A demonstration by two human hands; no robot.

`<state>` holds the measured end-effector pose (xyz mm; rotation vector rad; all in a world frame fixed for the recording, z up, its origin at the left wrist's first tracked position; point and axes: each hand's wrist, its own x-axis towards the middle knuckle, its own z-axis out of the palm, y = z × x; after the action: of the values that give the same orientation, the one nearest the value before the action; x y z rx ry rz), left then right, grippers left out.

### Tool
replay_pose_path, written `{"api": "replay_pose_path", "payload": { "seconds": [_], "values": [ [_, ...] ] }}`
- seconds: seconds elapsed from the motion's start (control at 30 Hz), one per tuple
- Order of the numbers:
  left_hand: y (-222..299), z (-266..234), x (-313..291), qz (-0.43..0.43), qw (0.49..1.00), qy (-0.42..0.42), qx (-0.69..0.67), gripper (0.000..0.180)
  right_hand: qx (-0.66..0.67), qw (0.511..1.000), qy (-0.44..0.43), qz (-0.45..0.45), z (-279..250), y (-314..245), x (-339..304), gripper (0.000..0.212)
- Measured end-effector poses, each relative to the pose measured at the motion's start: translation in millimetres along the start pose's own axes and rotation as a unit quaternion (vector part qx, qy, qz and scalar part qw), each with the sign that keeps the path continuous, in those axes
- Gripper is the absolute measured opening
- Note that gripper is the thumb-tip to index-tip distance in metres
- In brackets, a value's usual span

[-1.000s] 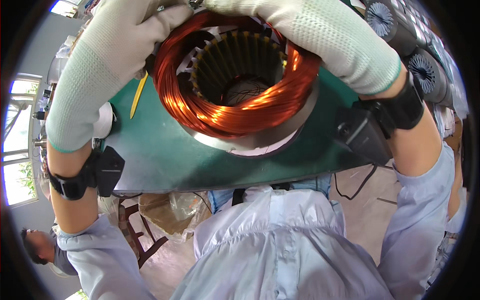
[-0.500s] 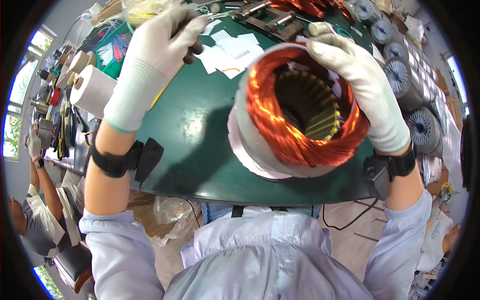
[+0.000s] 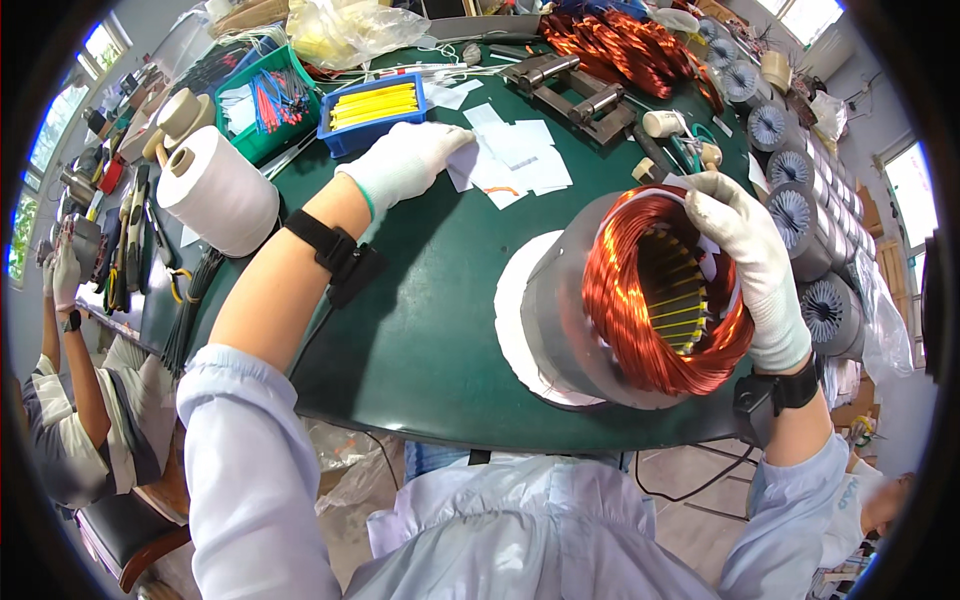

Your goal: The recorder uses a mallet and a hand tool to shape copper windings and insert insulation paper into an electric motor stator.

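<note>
A motor stator [image 3: 570, 320] with a grey metal shell sits tilted on the green table, its open end facing right and toward me. Thick copper windings [image 3: 640, 335] ring that opening, and yellow strips line the slots inside. My right hand [image 3: 745, 265], in a white glove, grips the upper right rim of the stator, fingers curled over the windings. At the middle of the table, my gloved left hand [image 3: 412, 163] stretches over the left edge of scattered white paper slips [image 3: 515, 150], fingertips touching them. Its fingers look extended; their undersides are hidden.
Beyond my left hand stand a blue box of yellow strips [image 3: 372, 104] and a green basket [image 3: 262, 148]. A white thread cone [image 3: 218, 190] is at left. Copper coils [image 3: 625, 50], a metal fixture [image 3: 575, 95] and a mallet [image 3: 662, 124] lie behind. Wire spools [image 3: 822, 310] line the right.
My left hand has come down from above onto the paper slips. The view has shifted, showing more of the far table; my right hand stays on the stator, which now appears lower and farther right.
</note>
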<state>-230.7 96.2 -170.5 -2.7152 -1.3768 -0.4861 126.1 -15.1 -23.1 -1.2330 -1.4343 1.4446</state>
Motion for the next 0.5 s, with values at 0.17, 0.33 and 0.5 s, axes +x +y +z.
{"api": "replay_pose_path", "payload": {
  "seconds": [0.17, 0.33, 0.5],
  "values": [
    [7.7, 1.3, -5.6, -0.006, 0.985, -0.080, 0.152, 0.031, -0.011, 1.000, -0.003, 0.007, -4.4, 1.4, 3.3, 0.038],
    [24.1, -7.1, -4.4, -0.051, 0.971, -0.113, 0.202, 0.027, -0.010, 1.000, -0.001, 0.001, -8.6, 1.5, 4.0, 0.036],
    [25.9, -20.8, -11.6, -0.141, 0.975, 0.004, 0.171, 0.015, 0.000, 1.000, -0.013, -0.016, 3.6, -2.7, 0.1, 0.035]
  ]
}}
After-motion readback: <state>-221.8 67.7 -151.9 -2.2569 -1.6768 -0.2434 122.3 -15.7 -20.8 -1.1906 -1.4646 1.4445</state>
